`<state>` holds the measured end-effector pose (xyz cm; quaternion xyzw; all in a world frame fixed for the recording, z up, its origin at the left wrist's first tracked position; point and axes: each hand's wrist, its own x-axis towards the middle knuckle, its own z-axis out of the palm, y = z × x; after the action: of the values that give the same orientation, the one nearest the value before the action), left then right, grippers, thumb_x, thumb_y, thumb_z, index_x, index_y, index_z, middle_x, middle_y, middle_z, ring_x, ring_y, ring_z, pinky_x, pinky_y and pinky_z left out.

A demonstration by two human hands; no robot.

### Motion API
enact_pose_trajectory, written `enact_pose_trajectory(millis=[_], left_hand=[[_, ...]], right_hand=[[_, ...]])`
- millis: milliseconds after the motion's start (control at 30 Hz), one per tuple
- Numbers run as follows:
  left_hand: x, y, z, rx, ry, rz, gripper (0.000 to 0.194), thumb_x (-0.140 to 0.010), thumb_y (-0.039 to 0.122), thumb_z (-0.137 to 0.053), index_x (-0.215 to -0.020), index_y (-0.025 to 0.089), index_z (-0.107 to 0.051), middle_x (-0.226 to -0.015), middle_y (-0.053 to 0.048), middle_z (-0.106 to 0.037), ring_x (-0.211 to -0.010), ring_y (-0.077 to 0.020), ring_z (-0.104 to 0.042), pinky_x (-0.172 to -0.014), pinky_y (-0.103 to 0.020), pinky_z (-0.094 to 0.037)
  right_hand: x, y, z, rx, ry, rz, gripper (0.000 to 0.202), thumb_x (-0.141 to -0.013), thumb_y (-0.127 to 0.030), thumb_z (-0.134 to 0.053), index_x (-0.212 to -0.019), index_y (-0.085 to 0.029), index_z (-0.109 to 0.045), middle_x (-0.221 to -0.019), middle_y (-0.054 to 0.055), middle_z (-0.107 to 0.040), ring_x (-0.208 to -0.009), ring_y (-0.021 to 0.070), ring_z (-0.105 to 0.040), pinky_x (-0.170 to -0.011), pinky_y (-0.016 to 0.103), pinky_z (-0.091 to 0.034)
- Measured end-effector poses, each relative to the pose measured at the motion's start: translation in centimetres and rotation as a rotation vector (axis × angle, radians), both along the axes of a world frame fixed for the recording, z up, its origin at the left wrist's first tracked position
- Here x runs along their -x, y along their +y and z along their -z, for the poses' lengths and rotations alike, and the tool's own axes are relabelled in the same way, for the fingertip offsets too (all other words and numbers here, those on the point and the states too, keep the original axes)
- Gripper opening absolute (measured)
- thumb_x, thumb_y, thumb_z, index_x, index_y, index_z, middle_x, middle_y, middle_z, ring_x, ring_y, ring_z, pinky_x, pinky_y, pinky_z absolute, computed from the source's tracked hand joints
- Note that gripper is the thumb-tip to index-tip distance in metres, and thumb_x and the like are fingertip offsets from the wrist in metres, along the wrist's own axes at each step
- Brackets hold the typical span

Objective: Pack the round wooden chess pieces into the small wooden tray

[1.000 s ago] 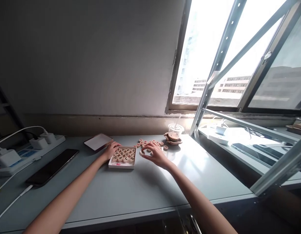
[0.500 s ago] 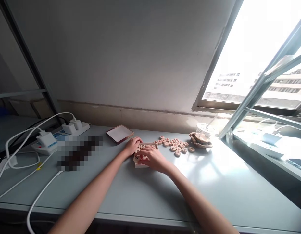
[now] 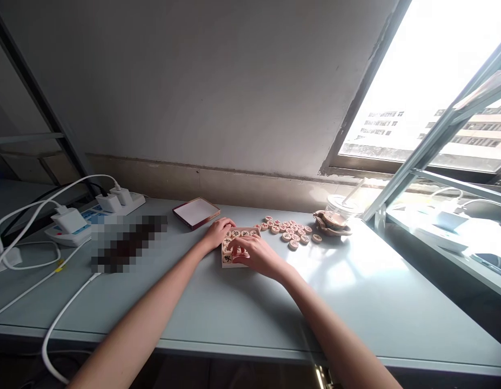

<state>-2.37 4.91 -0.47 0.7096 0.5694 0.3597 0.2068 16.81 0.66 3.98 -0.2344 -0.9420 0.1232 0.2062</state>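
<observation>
A shallow open box (image 3: 234, 265) holds rows of round wooden Chinese chess pieces with dark characters. My left hand (image 3: 218, 233) grips the far left corner of the box, its fingers bent along the rim. Over the box's right half is my right hand (image 3: 258, 255), thumb and fingers apart, fingertips down among the pieces and no piece visibly held. One chess piece (image 3: 227, 259) lies flat in the near left corner. My right hand hides much of the box's inside. Several loose chess pieces (image 3: 293, 245) with reddish characters are spread just right of the box.
The box's lid (image 3: 196, 212) lies upturned at the back left. A brown carved tray-like object (image 3: 331, 227) and a clear cup with a straw (image 3: 342, 205) stand at the back right. On the left are a power strip (image 3: 131, 202), white cables and a blurred-out dark object (image 3: 131, 244).
The piece that sat tilted at the box's near left corner by my right fingers now lies flat inside. My right fingers have come off it. The whole view has shifted slightly.
</observation>
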Motion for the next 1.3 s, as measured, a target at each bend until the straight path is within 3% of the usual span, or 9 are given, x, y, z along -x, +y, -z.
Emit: enact_pose_trajectory(millis=[100, 233, 300, 500, 633, 833, 1000, 1167, 1300], left_hand=[[0.0, 0.0, 0.0, 0.0, 0.001, 0.003, 0.028, -0.084, 0.028, -0.033, -0.083, 0.018, -0.059, -0.095, -0.007, -0.064, -0.095, -0.0188, -0.057, -0.087, -0.032, -0.044], [0.0, 0.0, 0.0, 0.007, -0.016, 0.008, 0.027, -0.084, 0.027, -0.034, -0.083, 0.018, -0.059, -0.095, -0.006, -0.063, -0.094, -0.0187, -0.057, -0.087, -0.032, -0.044], [0.0, -0.1, -0.2, 0.017, -0.004, 0.016, 0.027, -0.084, 0.028, -0.034, -0.083, 0.018, -0.059, -0.095, -0.006, -0.063, -0.094, -0.0188, -0.057, -0.087, -0.032, -0.043], [0.8, -0.7, -1.1, -0.074, 0.126, -0.008, 0.028, -0.085, 0.037, -0.041, -0.096, 0.02, -0.06, -0.099, -0.005, -0.06, -0.098, -0.0193, -0.056, -0.09, -0.032, -0.041], [1.6, -1.1, -1.7, 0.01, 0.22, -0.026, 0.032, -0.082, 0.048, -0.048, -0.088, 0.021, -0.064, -0.079, -0.002, -0.061, -0.078, -0.018, -0.057, -0.073, -0.029, -0.041], [2.0, -1.5, -2.3, 0.066, 0.228, -0.078, 0.04, -0.077, 0.057, -0.051, -0.087, 0.022, -0.068, -0.07, -0.001, -0.062, -0.067, -0.0161, -0.055, -0.06, -0.025, -0.035], [2.7, -1.5, -2.2, 0.18, 0.162, -0.013, 0.046, -0.073, 0.059, -0.055, -0.097, 0.021, -0.066, -0.05, 0.004, -0.053, -0.052, -0.0132, -0.048, -0.052, -0.023, -0.028], [2.4, -1.1, -1.5, 0.14, 0.042, 0.072, 0.045, -0.075, 0.054, -0.056, -0.105, 0.021, -0.063, -0.055, 0.004, -0.054, -0.058, -0.0138, -0.052, -0.055, -0.023, -0.033], [1.9, -0.8, -1.5, 0.112, 0.056, 0.074, 0.036, -0.077, 0.051, -0.055, -0.092, 0.02, -0.066, -0.073, 0.0, -0.064, -0.068, -0.0148, -0.055, -0.061, -0.024, -0.037]], right_hand=[[0.2, -0.2, 0.1, 0.033, 0.006, -0.01, 0.01, -0.084, -0.014, -0.059, -0.085, -0.02, -0.067, -0.082, 0.0, -0.068, -0.076, 0.0123, -0.059, -0.073, 0.024, -0.04], [-0.1, 0.2, -0.4, 0.013, 0.012, -0.056, 0.014, -0.087, -0.018, -0.057, -0.084, -0.024, -0.07, -0.082, -0.002, -0.069, -0.076, 0.0106, -0.059, -0.073, 0.023, -0.037], [-0.9, 1.0, -0.7, -0.055, 0.0, 0.054, 0.013, -0.087, -0.022, -0.058, -0.085, -0.025, -0.071, -0.084, -0.002, -0.07, -0.079, 0.0121, -0.059, -0.075, 0.025, -0.036], [-6.4, 4.0, -1.0, -0.22, -0.258, 0.724, 0.014, -0.086, -0.03, -0.06, -0.092, -0.022, -0.069, -0.098, 0.007, -0.067, -0.092, 0.0213, -0.057, -0.077, 0.033, -0.03], [-8.8, 4.8, -0.5, -0.167, -0.388, 0.799, 0.018, -0.077, -0.027, -0.067, -0.095, -0.022, -0.068, -0.102, 0.007, -0.065, -0.096, 0.0237, -0.055, -0.079, 0.035, -0.028], [-8.8, 4.9, -0.5, -0.157, -0.401, 0.813, 0.011, -0.078, -0.018, -0.061, -0.086, -0.018, -0.068, -0.1, 0.011, -0.064, -0.094, 0.0258, -0.054, -0.08, 0.037, -0.028], [-8.0, 4.2, -1.9, -0.09, -0.286, 0.724, 0.013, -0.081, -0.034, -0.062, -0.084, -0.023, -0.068, -0.095, 0.005, -0.065, -0.094, 0.0225, -0.055, -0.08, 0.035, -0.032], [-4.9, 1.9, -2.8, 0.204, 0.028, 0.219, 0.02, -0.082, -0.041, -0.062, -0.093, -0.024, -0.066, -0.088, 0.001, -0.064, -0.079, 0.0142, -0.056, -0.067, 0.024, -0.039], [-2.4, 0.0, -2.1, 0.225, -0.077, 0.054, 0.013, -0.084, -0.034, -0.061, -0.089, -0.024, -0.066, -0.088, 0.0, -0.067, -0.079, 0.0142, -0.057, -0.073, 0.026, -0.039]])
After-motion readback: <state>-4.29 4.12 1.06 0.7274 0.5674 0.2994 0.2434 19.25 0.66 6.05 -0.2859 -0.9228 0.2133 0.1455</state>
